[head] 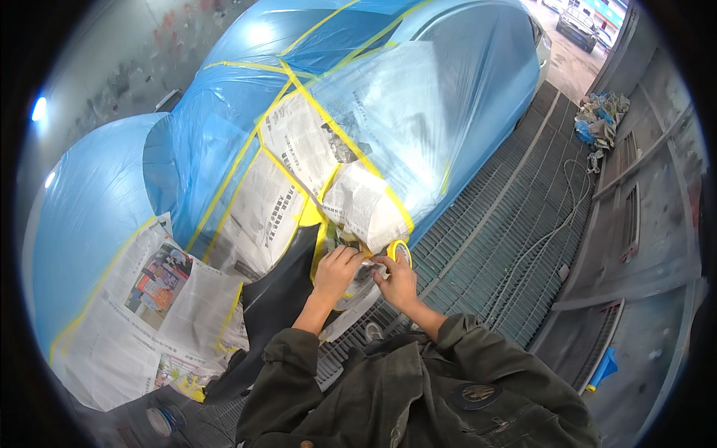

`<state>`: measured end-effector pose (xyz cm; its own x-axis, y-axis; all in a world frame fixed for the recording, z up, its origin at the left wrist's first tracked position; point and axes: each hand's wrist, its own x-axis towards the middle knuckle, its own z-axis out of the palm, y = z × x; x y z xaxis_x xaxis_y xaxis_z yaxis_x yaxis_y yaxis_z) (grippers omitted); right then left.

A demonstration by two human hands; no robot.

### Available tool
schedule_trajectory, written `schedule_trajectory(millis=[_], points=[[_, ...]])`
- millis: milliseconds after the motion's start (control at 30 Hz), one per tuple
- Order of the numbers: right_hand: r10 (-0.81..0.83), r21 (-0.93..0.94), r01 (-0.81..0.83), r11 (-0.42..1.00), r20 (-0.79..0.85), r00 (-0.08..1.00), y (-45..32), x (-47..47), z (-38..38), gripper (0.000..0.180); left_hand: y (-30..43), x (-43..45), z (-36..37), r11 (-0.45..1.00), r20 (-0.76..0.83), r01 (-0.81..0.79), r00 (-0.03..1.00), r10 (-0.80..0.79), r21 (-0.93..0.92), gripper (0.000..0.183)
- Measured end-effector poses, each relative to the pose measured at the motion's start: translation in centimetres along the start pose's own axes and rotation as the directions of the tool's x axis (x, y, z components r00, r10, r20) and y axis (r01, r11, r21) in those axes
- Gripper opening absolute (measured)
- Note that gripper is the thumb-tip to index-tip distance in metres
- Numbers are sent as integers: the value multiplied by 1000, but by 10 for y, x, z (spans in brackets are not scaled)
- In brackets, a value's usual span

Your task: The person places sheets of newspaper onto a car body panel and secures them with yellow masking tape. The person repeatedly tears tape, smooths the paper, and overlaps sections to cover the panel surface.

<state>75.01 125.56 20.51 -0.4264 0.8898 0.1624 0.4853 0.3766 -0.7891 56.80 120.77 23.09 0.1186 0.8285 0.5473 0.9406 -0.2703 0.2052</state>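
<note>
My right hand (400,281) holds a roll of yellow masking tape (408,250) by its inner side, its thumb and fingers reaching left. My left hand (336,271) rests at the lower edge of the masked car side, fingertips close to the right ones; whether they pinch tape is hidden. Just above both hands lies a sheet of newspaper (364,204), bordered by yellow tape (400,210). A bare black body panel (280,291) shows to the left of my left hand. Blue plastic film (482,106) covers most of the car.
More newspaper (207,297) masks the car's part at left. A floor grating (476,252) runs along the car, with a loose hose (538,241) on it. Crumpled masking waste (602,120) lies by the metal wall (650,224). A round can (162,421) stands at lower left.
</note>
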Motion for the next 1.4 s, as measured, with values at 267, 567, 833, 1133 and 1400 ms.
schedule_trajectory(millis=[267,567,833,1133,1400], points=[[58,100,-61,993,33,998,-7,2,9,24,3,7,-19,977,18,100,995,-99,-188,16],[-17,109,9,994,74,997,5,-9,15,15,13,-34,-16,995,16,93,996,-93,-24,38],[17,150,-34,988,112,994,6,-12,13,16,4,-30,4,997,132,-74,988,74,-4,40],[56,153,-54,987,-8,998,-14,2,3,16,-3,-14,6,982,86,74,994,-59,-176,25],[49,91,-40,995,-95,994,-1,11,19,19,9,-6,4,985,-94,118,987,-130,-125,15]])
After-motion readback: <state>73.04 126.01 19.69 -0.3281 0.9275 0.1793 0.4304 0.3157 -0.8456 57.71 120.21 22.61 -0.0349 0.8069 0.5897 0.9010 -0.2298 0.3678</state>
